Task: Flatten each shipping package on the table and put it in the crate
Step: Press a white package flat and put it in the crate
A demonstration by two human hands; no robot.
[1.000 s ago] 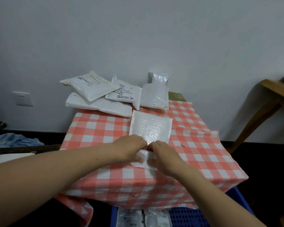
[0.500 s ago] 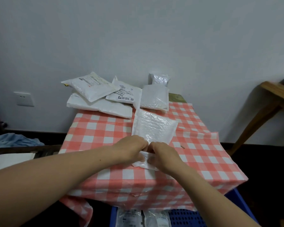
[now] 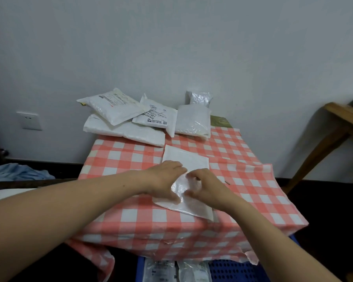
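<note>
A flat white shipping package (image 3: 186,159) lies on the red-checked table (image 3: 243,180) near its front edge. My left hand (image 3: 164,181) rests flat on the package's near left part, fingers stretched out and pressing down. My right hand (image 3: 205,187) is arched over its near right part, with fingertips and thumb touching the glossy wrap. Below the table's front edge stands the blue crate (image 3: 234,270), with two packages (image 3: 159,271) lying inside it.
Several more white packages (image 3: 124,133) are piled along the table's back edge by the wall, one silver pouch (image 3: 199,97) standing behind them. A wooden bench (image 3: 344,123) is at the right. Blue fabric (image 3: 18,174) lies low at the left.
Both hands let go of the package's near flap, which they were pinching, and now press on top of it. The package lies flatter and closer to the front edge.
</note>
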